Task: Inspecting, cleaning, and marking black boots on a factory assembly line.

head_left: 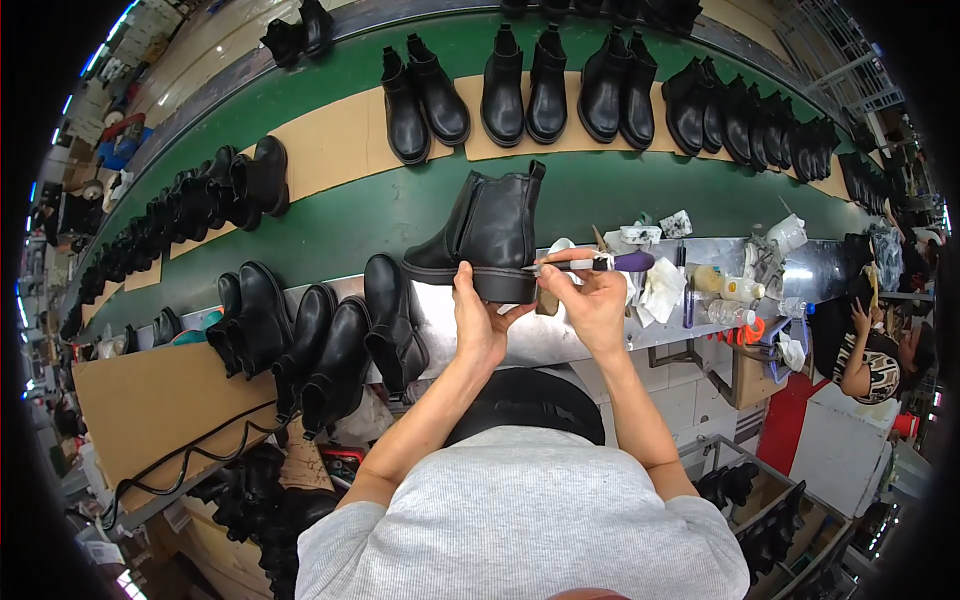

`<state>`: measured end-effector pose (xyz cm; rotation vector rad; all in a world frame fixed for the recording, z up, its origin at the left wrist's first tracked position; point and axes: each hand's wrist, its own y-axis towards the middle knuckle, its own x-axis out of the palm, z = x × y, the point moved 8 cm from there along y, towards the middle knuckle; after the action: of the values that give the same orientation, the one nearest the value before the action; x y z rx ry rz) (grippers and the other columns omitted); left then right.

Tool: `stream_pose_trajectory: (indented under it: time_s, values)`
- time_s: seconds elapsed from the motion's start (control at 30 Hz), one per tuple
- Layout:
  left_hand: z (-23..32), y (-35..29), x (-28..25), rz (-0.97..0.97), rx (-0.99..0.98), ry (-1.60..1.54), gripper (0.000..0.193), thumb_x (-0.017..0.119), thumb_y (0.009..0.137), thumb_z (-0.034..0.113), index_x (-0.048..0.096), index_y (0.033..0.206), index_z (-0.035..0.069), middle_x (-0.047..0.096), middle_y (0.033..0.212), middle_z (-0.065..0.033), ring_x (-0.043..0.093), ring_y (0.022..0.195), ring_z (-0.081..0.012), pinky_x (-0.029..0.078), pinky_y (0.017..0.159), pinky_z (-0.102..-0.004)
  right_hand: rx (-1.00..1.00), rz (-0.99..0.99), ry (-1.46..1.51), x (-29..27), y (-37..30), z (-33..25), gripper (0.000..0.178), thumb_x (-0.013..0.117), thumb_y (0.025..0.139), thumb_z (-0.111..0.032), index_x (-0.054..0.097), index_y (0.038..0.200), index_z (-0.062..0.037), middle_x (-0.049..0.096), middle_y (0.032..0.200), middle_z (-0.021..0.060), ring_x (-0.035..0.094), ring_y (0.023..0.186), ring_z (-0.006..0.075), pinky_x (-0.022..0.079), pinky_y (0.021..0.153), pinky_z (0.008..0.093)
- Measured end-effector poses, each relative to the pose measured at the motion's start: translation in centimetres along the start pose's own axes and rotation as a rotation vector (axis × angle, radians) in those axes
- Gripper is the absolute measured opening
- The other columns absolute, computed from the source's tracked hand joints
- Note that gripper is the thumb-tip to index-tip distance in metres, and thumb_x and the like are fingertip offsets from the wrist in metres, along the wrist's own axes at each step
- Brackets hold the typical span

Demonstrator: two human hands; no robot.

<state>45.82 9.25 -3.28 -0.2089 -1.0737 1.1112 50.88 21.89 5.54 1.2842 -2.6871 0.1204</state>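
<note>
My left hand (pixel 480 325) grips a black ankle boot (pixel 498 220) from below, with fingers under the sole and heel. The boot stands upright, its toe to the left and a pull tab at the top of the heel end. In my right hand (pixel 592 303) is a slim pointed tool with a purple handle (pixel 634 262), pinched between thumb and fingers. Its thin tip meets the boot at the heel, around the line between upper and sole. The exact kind of tool cannot be made out.
A green conveyor belt (pixel 340 235) carries cardboard strips and rows of black boots (pixel 516 92). More boots (pixel 388 310) stand at the bench's left. Bottles (pixel 742 290), white paper (pixel 660 290) and small containers crowd the metal bench at right. Another person (pixel 880 365) is at far right.
</note>
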Motion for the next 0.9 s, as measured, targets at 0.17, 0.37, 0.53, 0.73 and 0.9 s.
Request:
stream_pose_trajectory:
  time_s: [0.17,0.37,0.53,0.73,0.9]
  values:
    - [1.3,-0.6,-0.1,0.150,0.117,0.134,0.045,0.034,0.093,0.050,0.038,0.114,0.011,0.057,0.105,-0.0110,0.061,0.093,-0.0207,0.055,0.070,-0.0409,-0.006,-0.052,-0.138,1.1,-0.3,-1.2,0.012,0.064,0.080,0.000,0.062,0.091,0.0041,0.062,0.078,0.0045,0.061,0.068,0.0079,0.049,0.057,0.0196]
    - [1.5,-0.8,0.1,0.148,0.068,0.166,0.043,0.035,0.093,0.050,0.033,0.114,0.012,0.057,0.104,-0.0103,0.061,0.092,-0.0197,0.055,0.067,-0.0396,-0.056,-0.048,-0.129,0.2,-0.2,-0.6,0.012,0.065,0.079,-0.001,0.061,0.090,0.0036,0.061,0.081,0.0043,0.060,0.066,0.0072,0.049,0.055,0.0193]
    - [1.7,-0.7,0.0,0.158,0.096,0.206,0.043,0.035,0.093,0.049,0.030,0.116,0.012,0.057,0.102,-0.0100,0.061,0.089,-0.0199,0.056,0.063,-0.0387,0.049,-0.088,-0.144,0.9,-0.3,-1.0,0.010,0.064,0.079,0.001,0.061,0.087,0.0037,0.061,0.080,0.0053,0.061,0.066,0.0080,0.051,0.056,0.0199]
    - [1.7,-0.7,0.0,0.133,0.080,0.212,0.043,0.036,0.093,0.048,0.029,0.116,0.012,0.057,0.102,-0.0102,0.062,0.087,-0.0200,0.056,0.062,-0.0383,-0.027,-0.042,-0.134,0.0,-0.2,-0.3,0.012,0.066,0.078,0.001,0.062,0.089,0.0035,0.060,0.076,0.0040,0.061,0.067,0.0083,0.051,0.056,0.0200]
    - [1.8,-0.6,-0.1,0.148,0.075,0.226,0.044,0.037,0.093,0.049,0.029,0.116,0.012,0.057,0.102,-0.0102,0.062,0.087,-0.0200,0.056,0.062,-0.0382,0.059,-0.079,-0.146,0.8,-0.3,-0.7,0.010,0.065,0.078,0.001,0.061,0.087,0.0039,0.060,0.076,0.0041,0.060,0.067,0.0083,0.051,0.056,0.0200]
